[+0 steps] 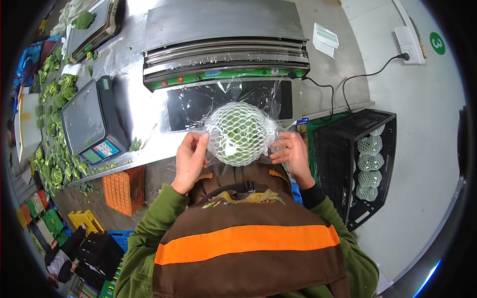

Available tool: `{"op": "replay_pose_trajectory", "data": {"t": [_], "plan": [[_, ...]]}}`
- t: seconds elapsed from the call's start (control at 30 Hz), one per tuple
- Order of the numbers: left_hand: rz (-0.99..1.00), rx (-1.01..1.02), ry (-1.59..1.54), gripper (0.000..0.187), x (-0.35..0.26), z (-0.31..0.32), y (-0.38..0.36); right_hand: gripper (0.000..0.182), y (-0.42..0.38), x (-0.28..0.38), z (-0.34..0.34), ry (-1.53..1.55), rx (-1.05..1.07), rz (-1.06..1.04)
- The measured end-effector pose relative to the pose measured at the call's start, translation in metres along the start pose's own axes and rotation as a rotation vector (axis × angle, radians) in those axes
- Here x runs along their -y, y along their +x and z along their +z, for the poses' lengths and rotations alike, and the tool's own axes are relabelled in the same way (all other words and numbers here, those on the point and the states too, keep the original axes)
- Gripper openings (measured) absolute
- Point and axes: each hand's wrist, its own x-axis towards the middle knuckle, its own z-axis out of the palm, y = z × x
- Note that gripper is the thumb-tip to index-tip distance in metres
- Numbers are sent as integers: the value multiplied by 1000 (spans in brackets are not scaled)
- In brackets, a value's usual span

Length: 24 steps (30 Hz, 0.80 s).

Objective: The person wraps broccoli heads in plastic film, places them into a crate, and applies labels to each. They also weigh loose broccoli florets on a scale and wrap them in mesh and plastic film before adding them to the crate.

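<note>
A round green vegetable in a white foam net [237,134] is held at the table's front edge, in front of my body. Clear plastic film [226,92] lies around it and stretches back toward the wrapping machine [226,64]. My left hand [192,158] is closed at the left side of the bundle, thumb and fingers pinching the film. On the other side, my right hand [292,153] has its fingers curled on the film beside the gathered end of the net. The exact kind of vegetable is hard to tell through the net.
Left on the metal table are a digital scale [89,121], broccoli pieces [54,107] and another scale [92,30]. A black crate [355,164] with several net-wrapped rounds stands at right. Below are an orange crate [124,191] and a person [62,263]. A cable [367,75] runs to the wall.
</note>
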Motion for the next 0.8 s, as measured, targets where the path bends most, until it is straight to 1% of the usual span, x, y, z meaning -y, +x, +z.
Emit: {"op": "replay_pose_trajectory", "data": {"t": [0.03,0.1,0.13,0.17,0.2,0.23,0.27,0.3,0.37,0.4,0.47,0.5,0.53,0.57,0.6,0.63,0.7,0.73,0.77,0.8], "plan": [[15,-30,8,32,-1,1,0,46,-1,0,1,0,1,4],[41,-55,-16,29,-3,4,2,38,2,2,6,-248,23,-37],[104,-93,-3,27,-2,5,5,31,4,3,16,-413,7,-102],[165,-131,10,26,1,6,8,31,10,-2,16,-415,1,-97],[159,-127,8,26,4,4,13,31,20,-12,15,-495,-104,-258],[353,-248,175,24,9,-1,19,32,27,-18,16,-572,-207,-417],[542,-370,346,22,15,-5,24,35,29,-11,14,-519,-237,-464],[529,-372,347,22,22,-10,29,36,33,-7,4,-649,-274,-426],[449,-359,571,20,38,-18,35,38,57,-25,-25,-730,-254,-462],[388,-352,596,18,45,-18,37,38,67,-40,-27,-733,-252,-458],[391,-349,624,18,71,-16,43,38,80,-66,-30,-790,-173,-326],[404,-349,653,18,84,-14,47,37,85,-83,-22,-832,-165,-362],[370,-316,640,17,96,-8,49,35,95,-105,-17,-809,-86,-313],[274,-269,567,17,106,-1,56,31,87,-97,3,-762,37,-317],[242,-203,555,18,107,6,60,28,106,-128,9,-669,83,-319],[208,-137,542,20,108,15,62,28,121,-138,14,-745,266,-312],[412,172,343,25,127,25,73,32,112,-139,32,-3,282,278],[359,232,298,28,110,31,72,32,108,-144,36,-1,283,270],[453,262,267,29,113,33,74,33,100,-154,34,-14,290,245],[463,251,243,29,115,36,75,36,99,-162,32,-31,303,216]]}}
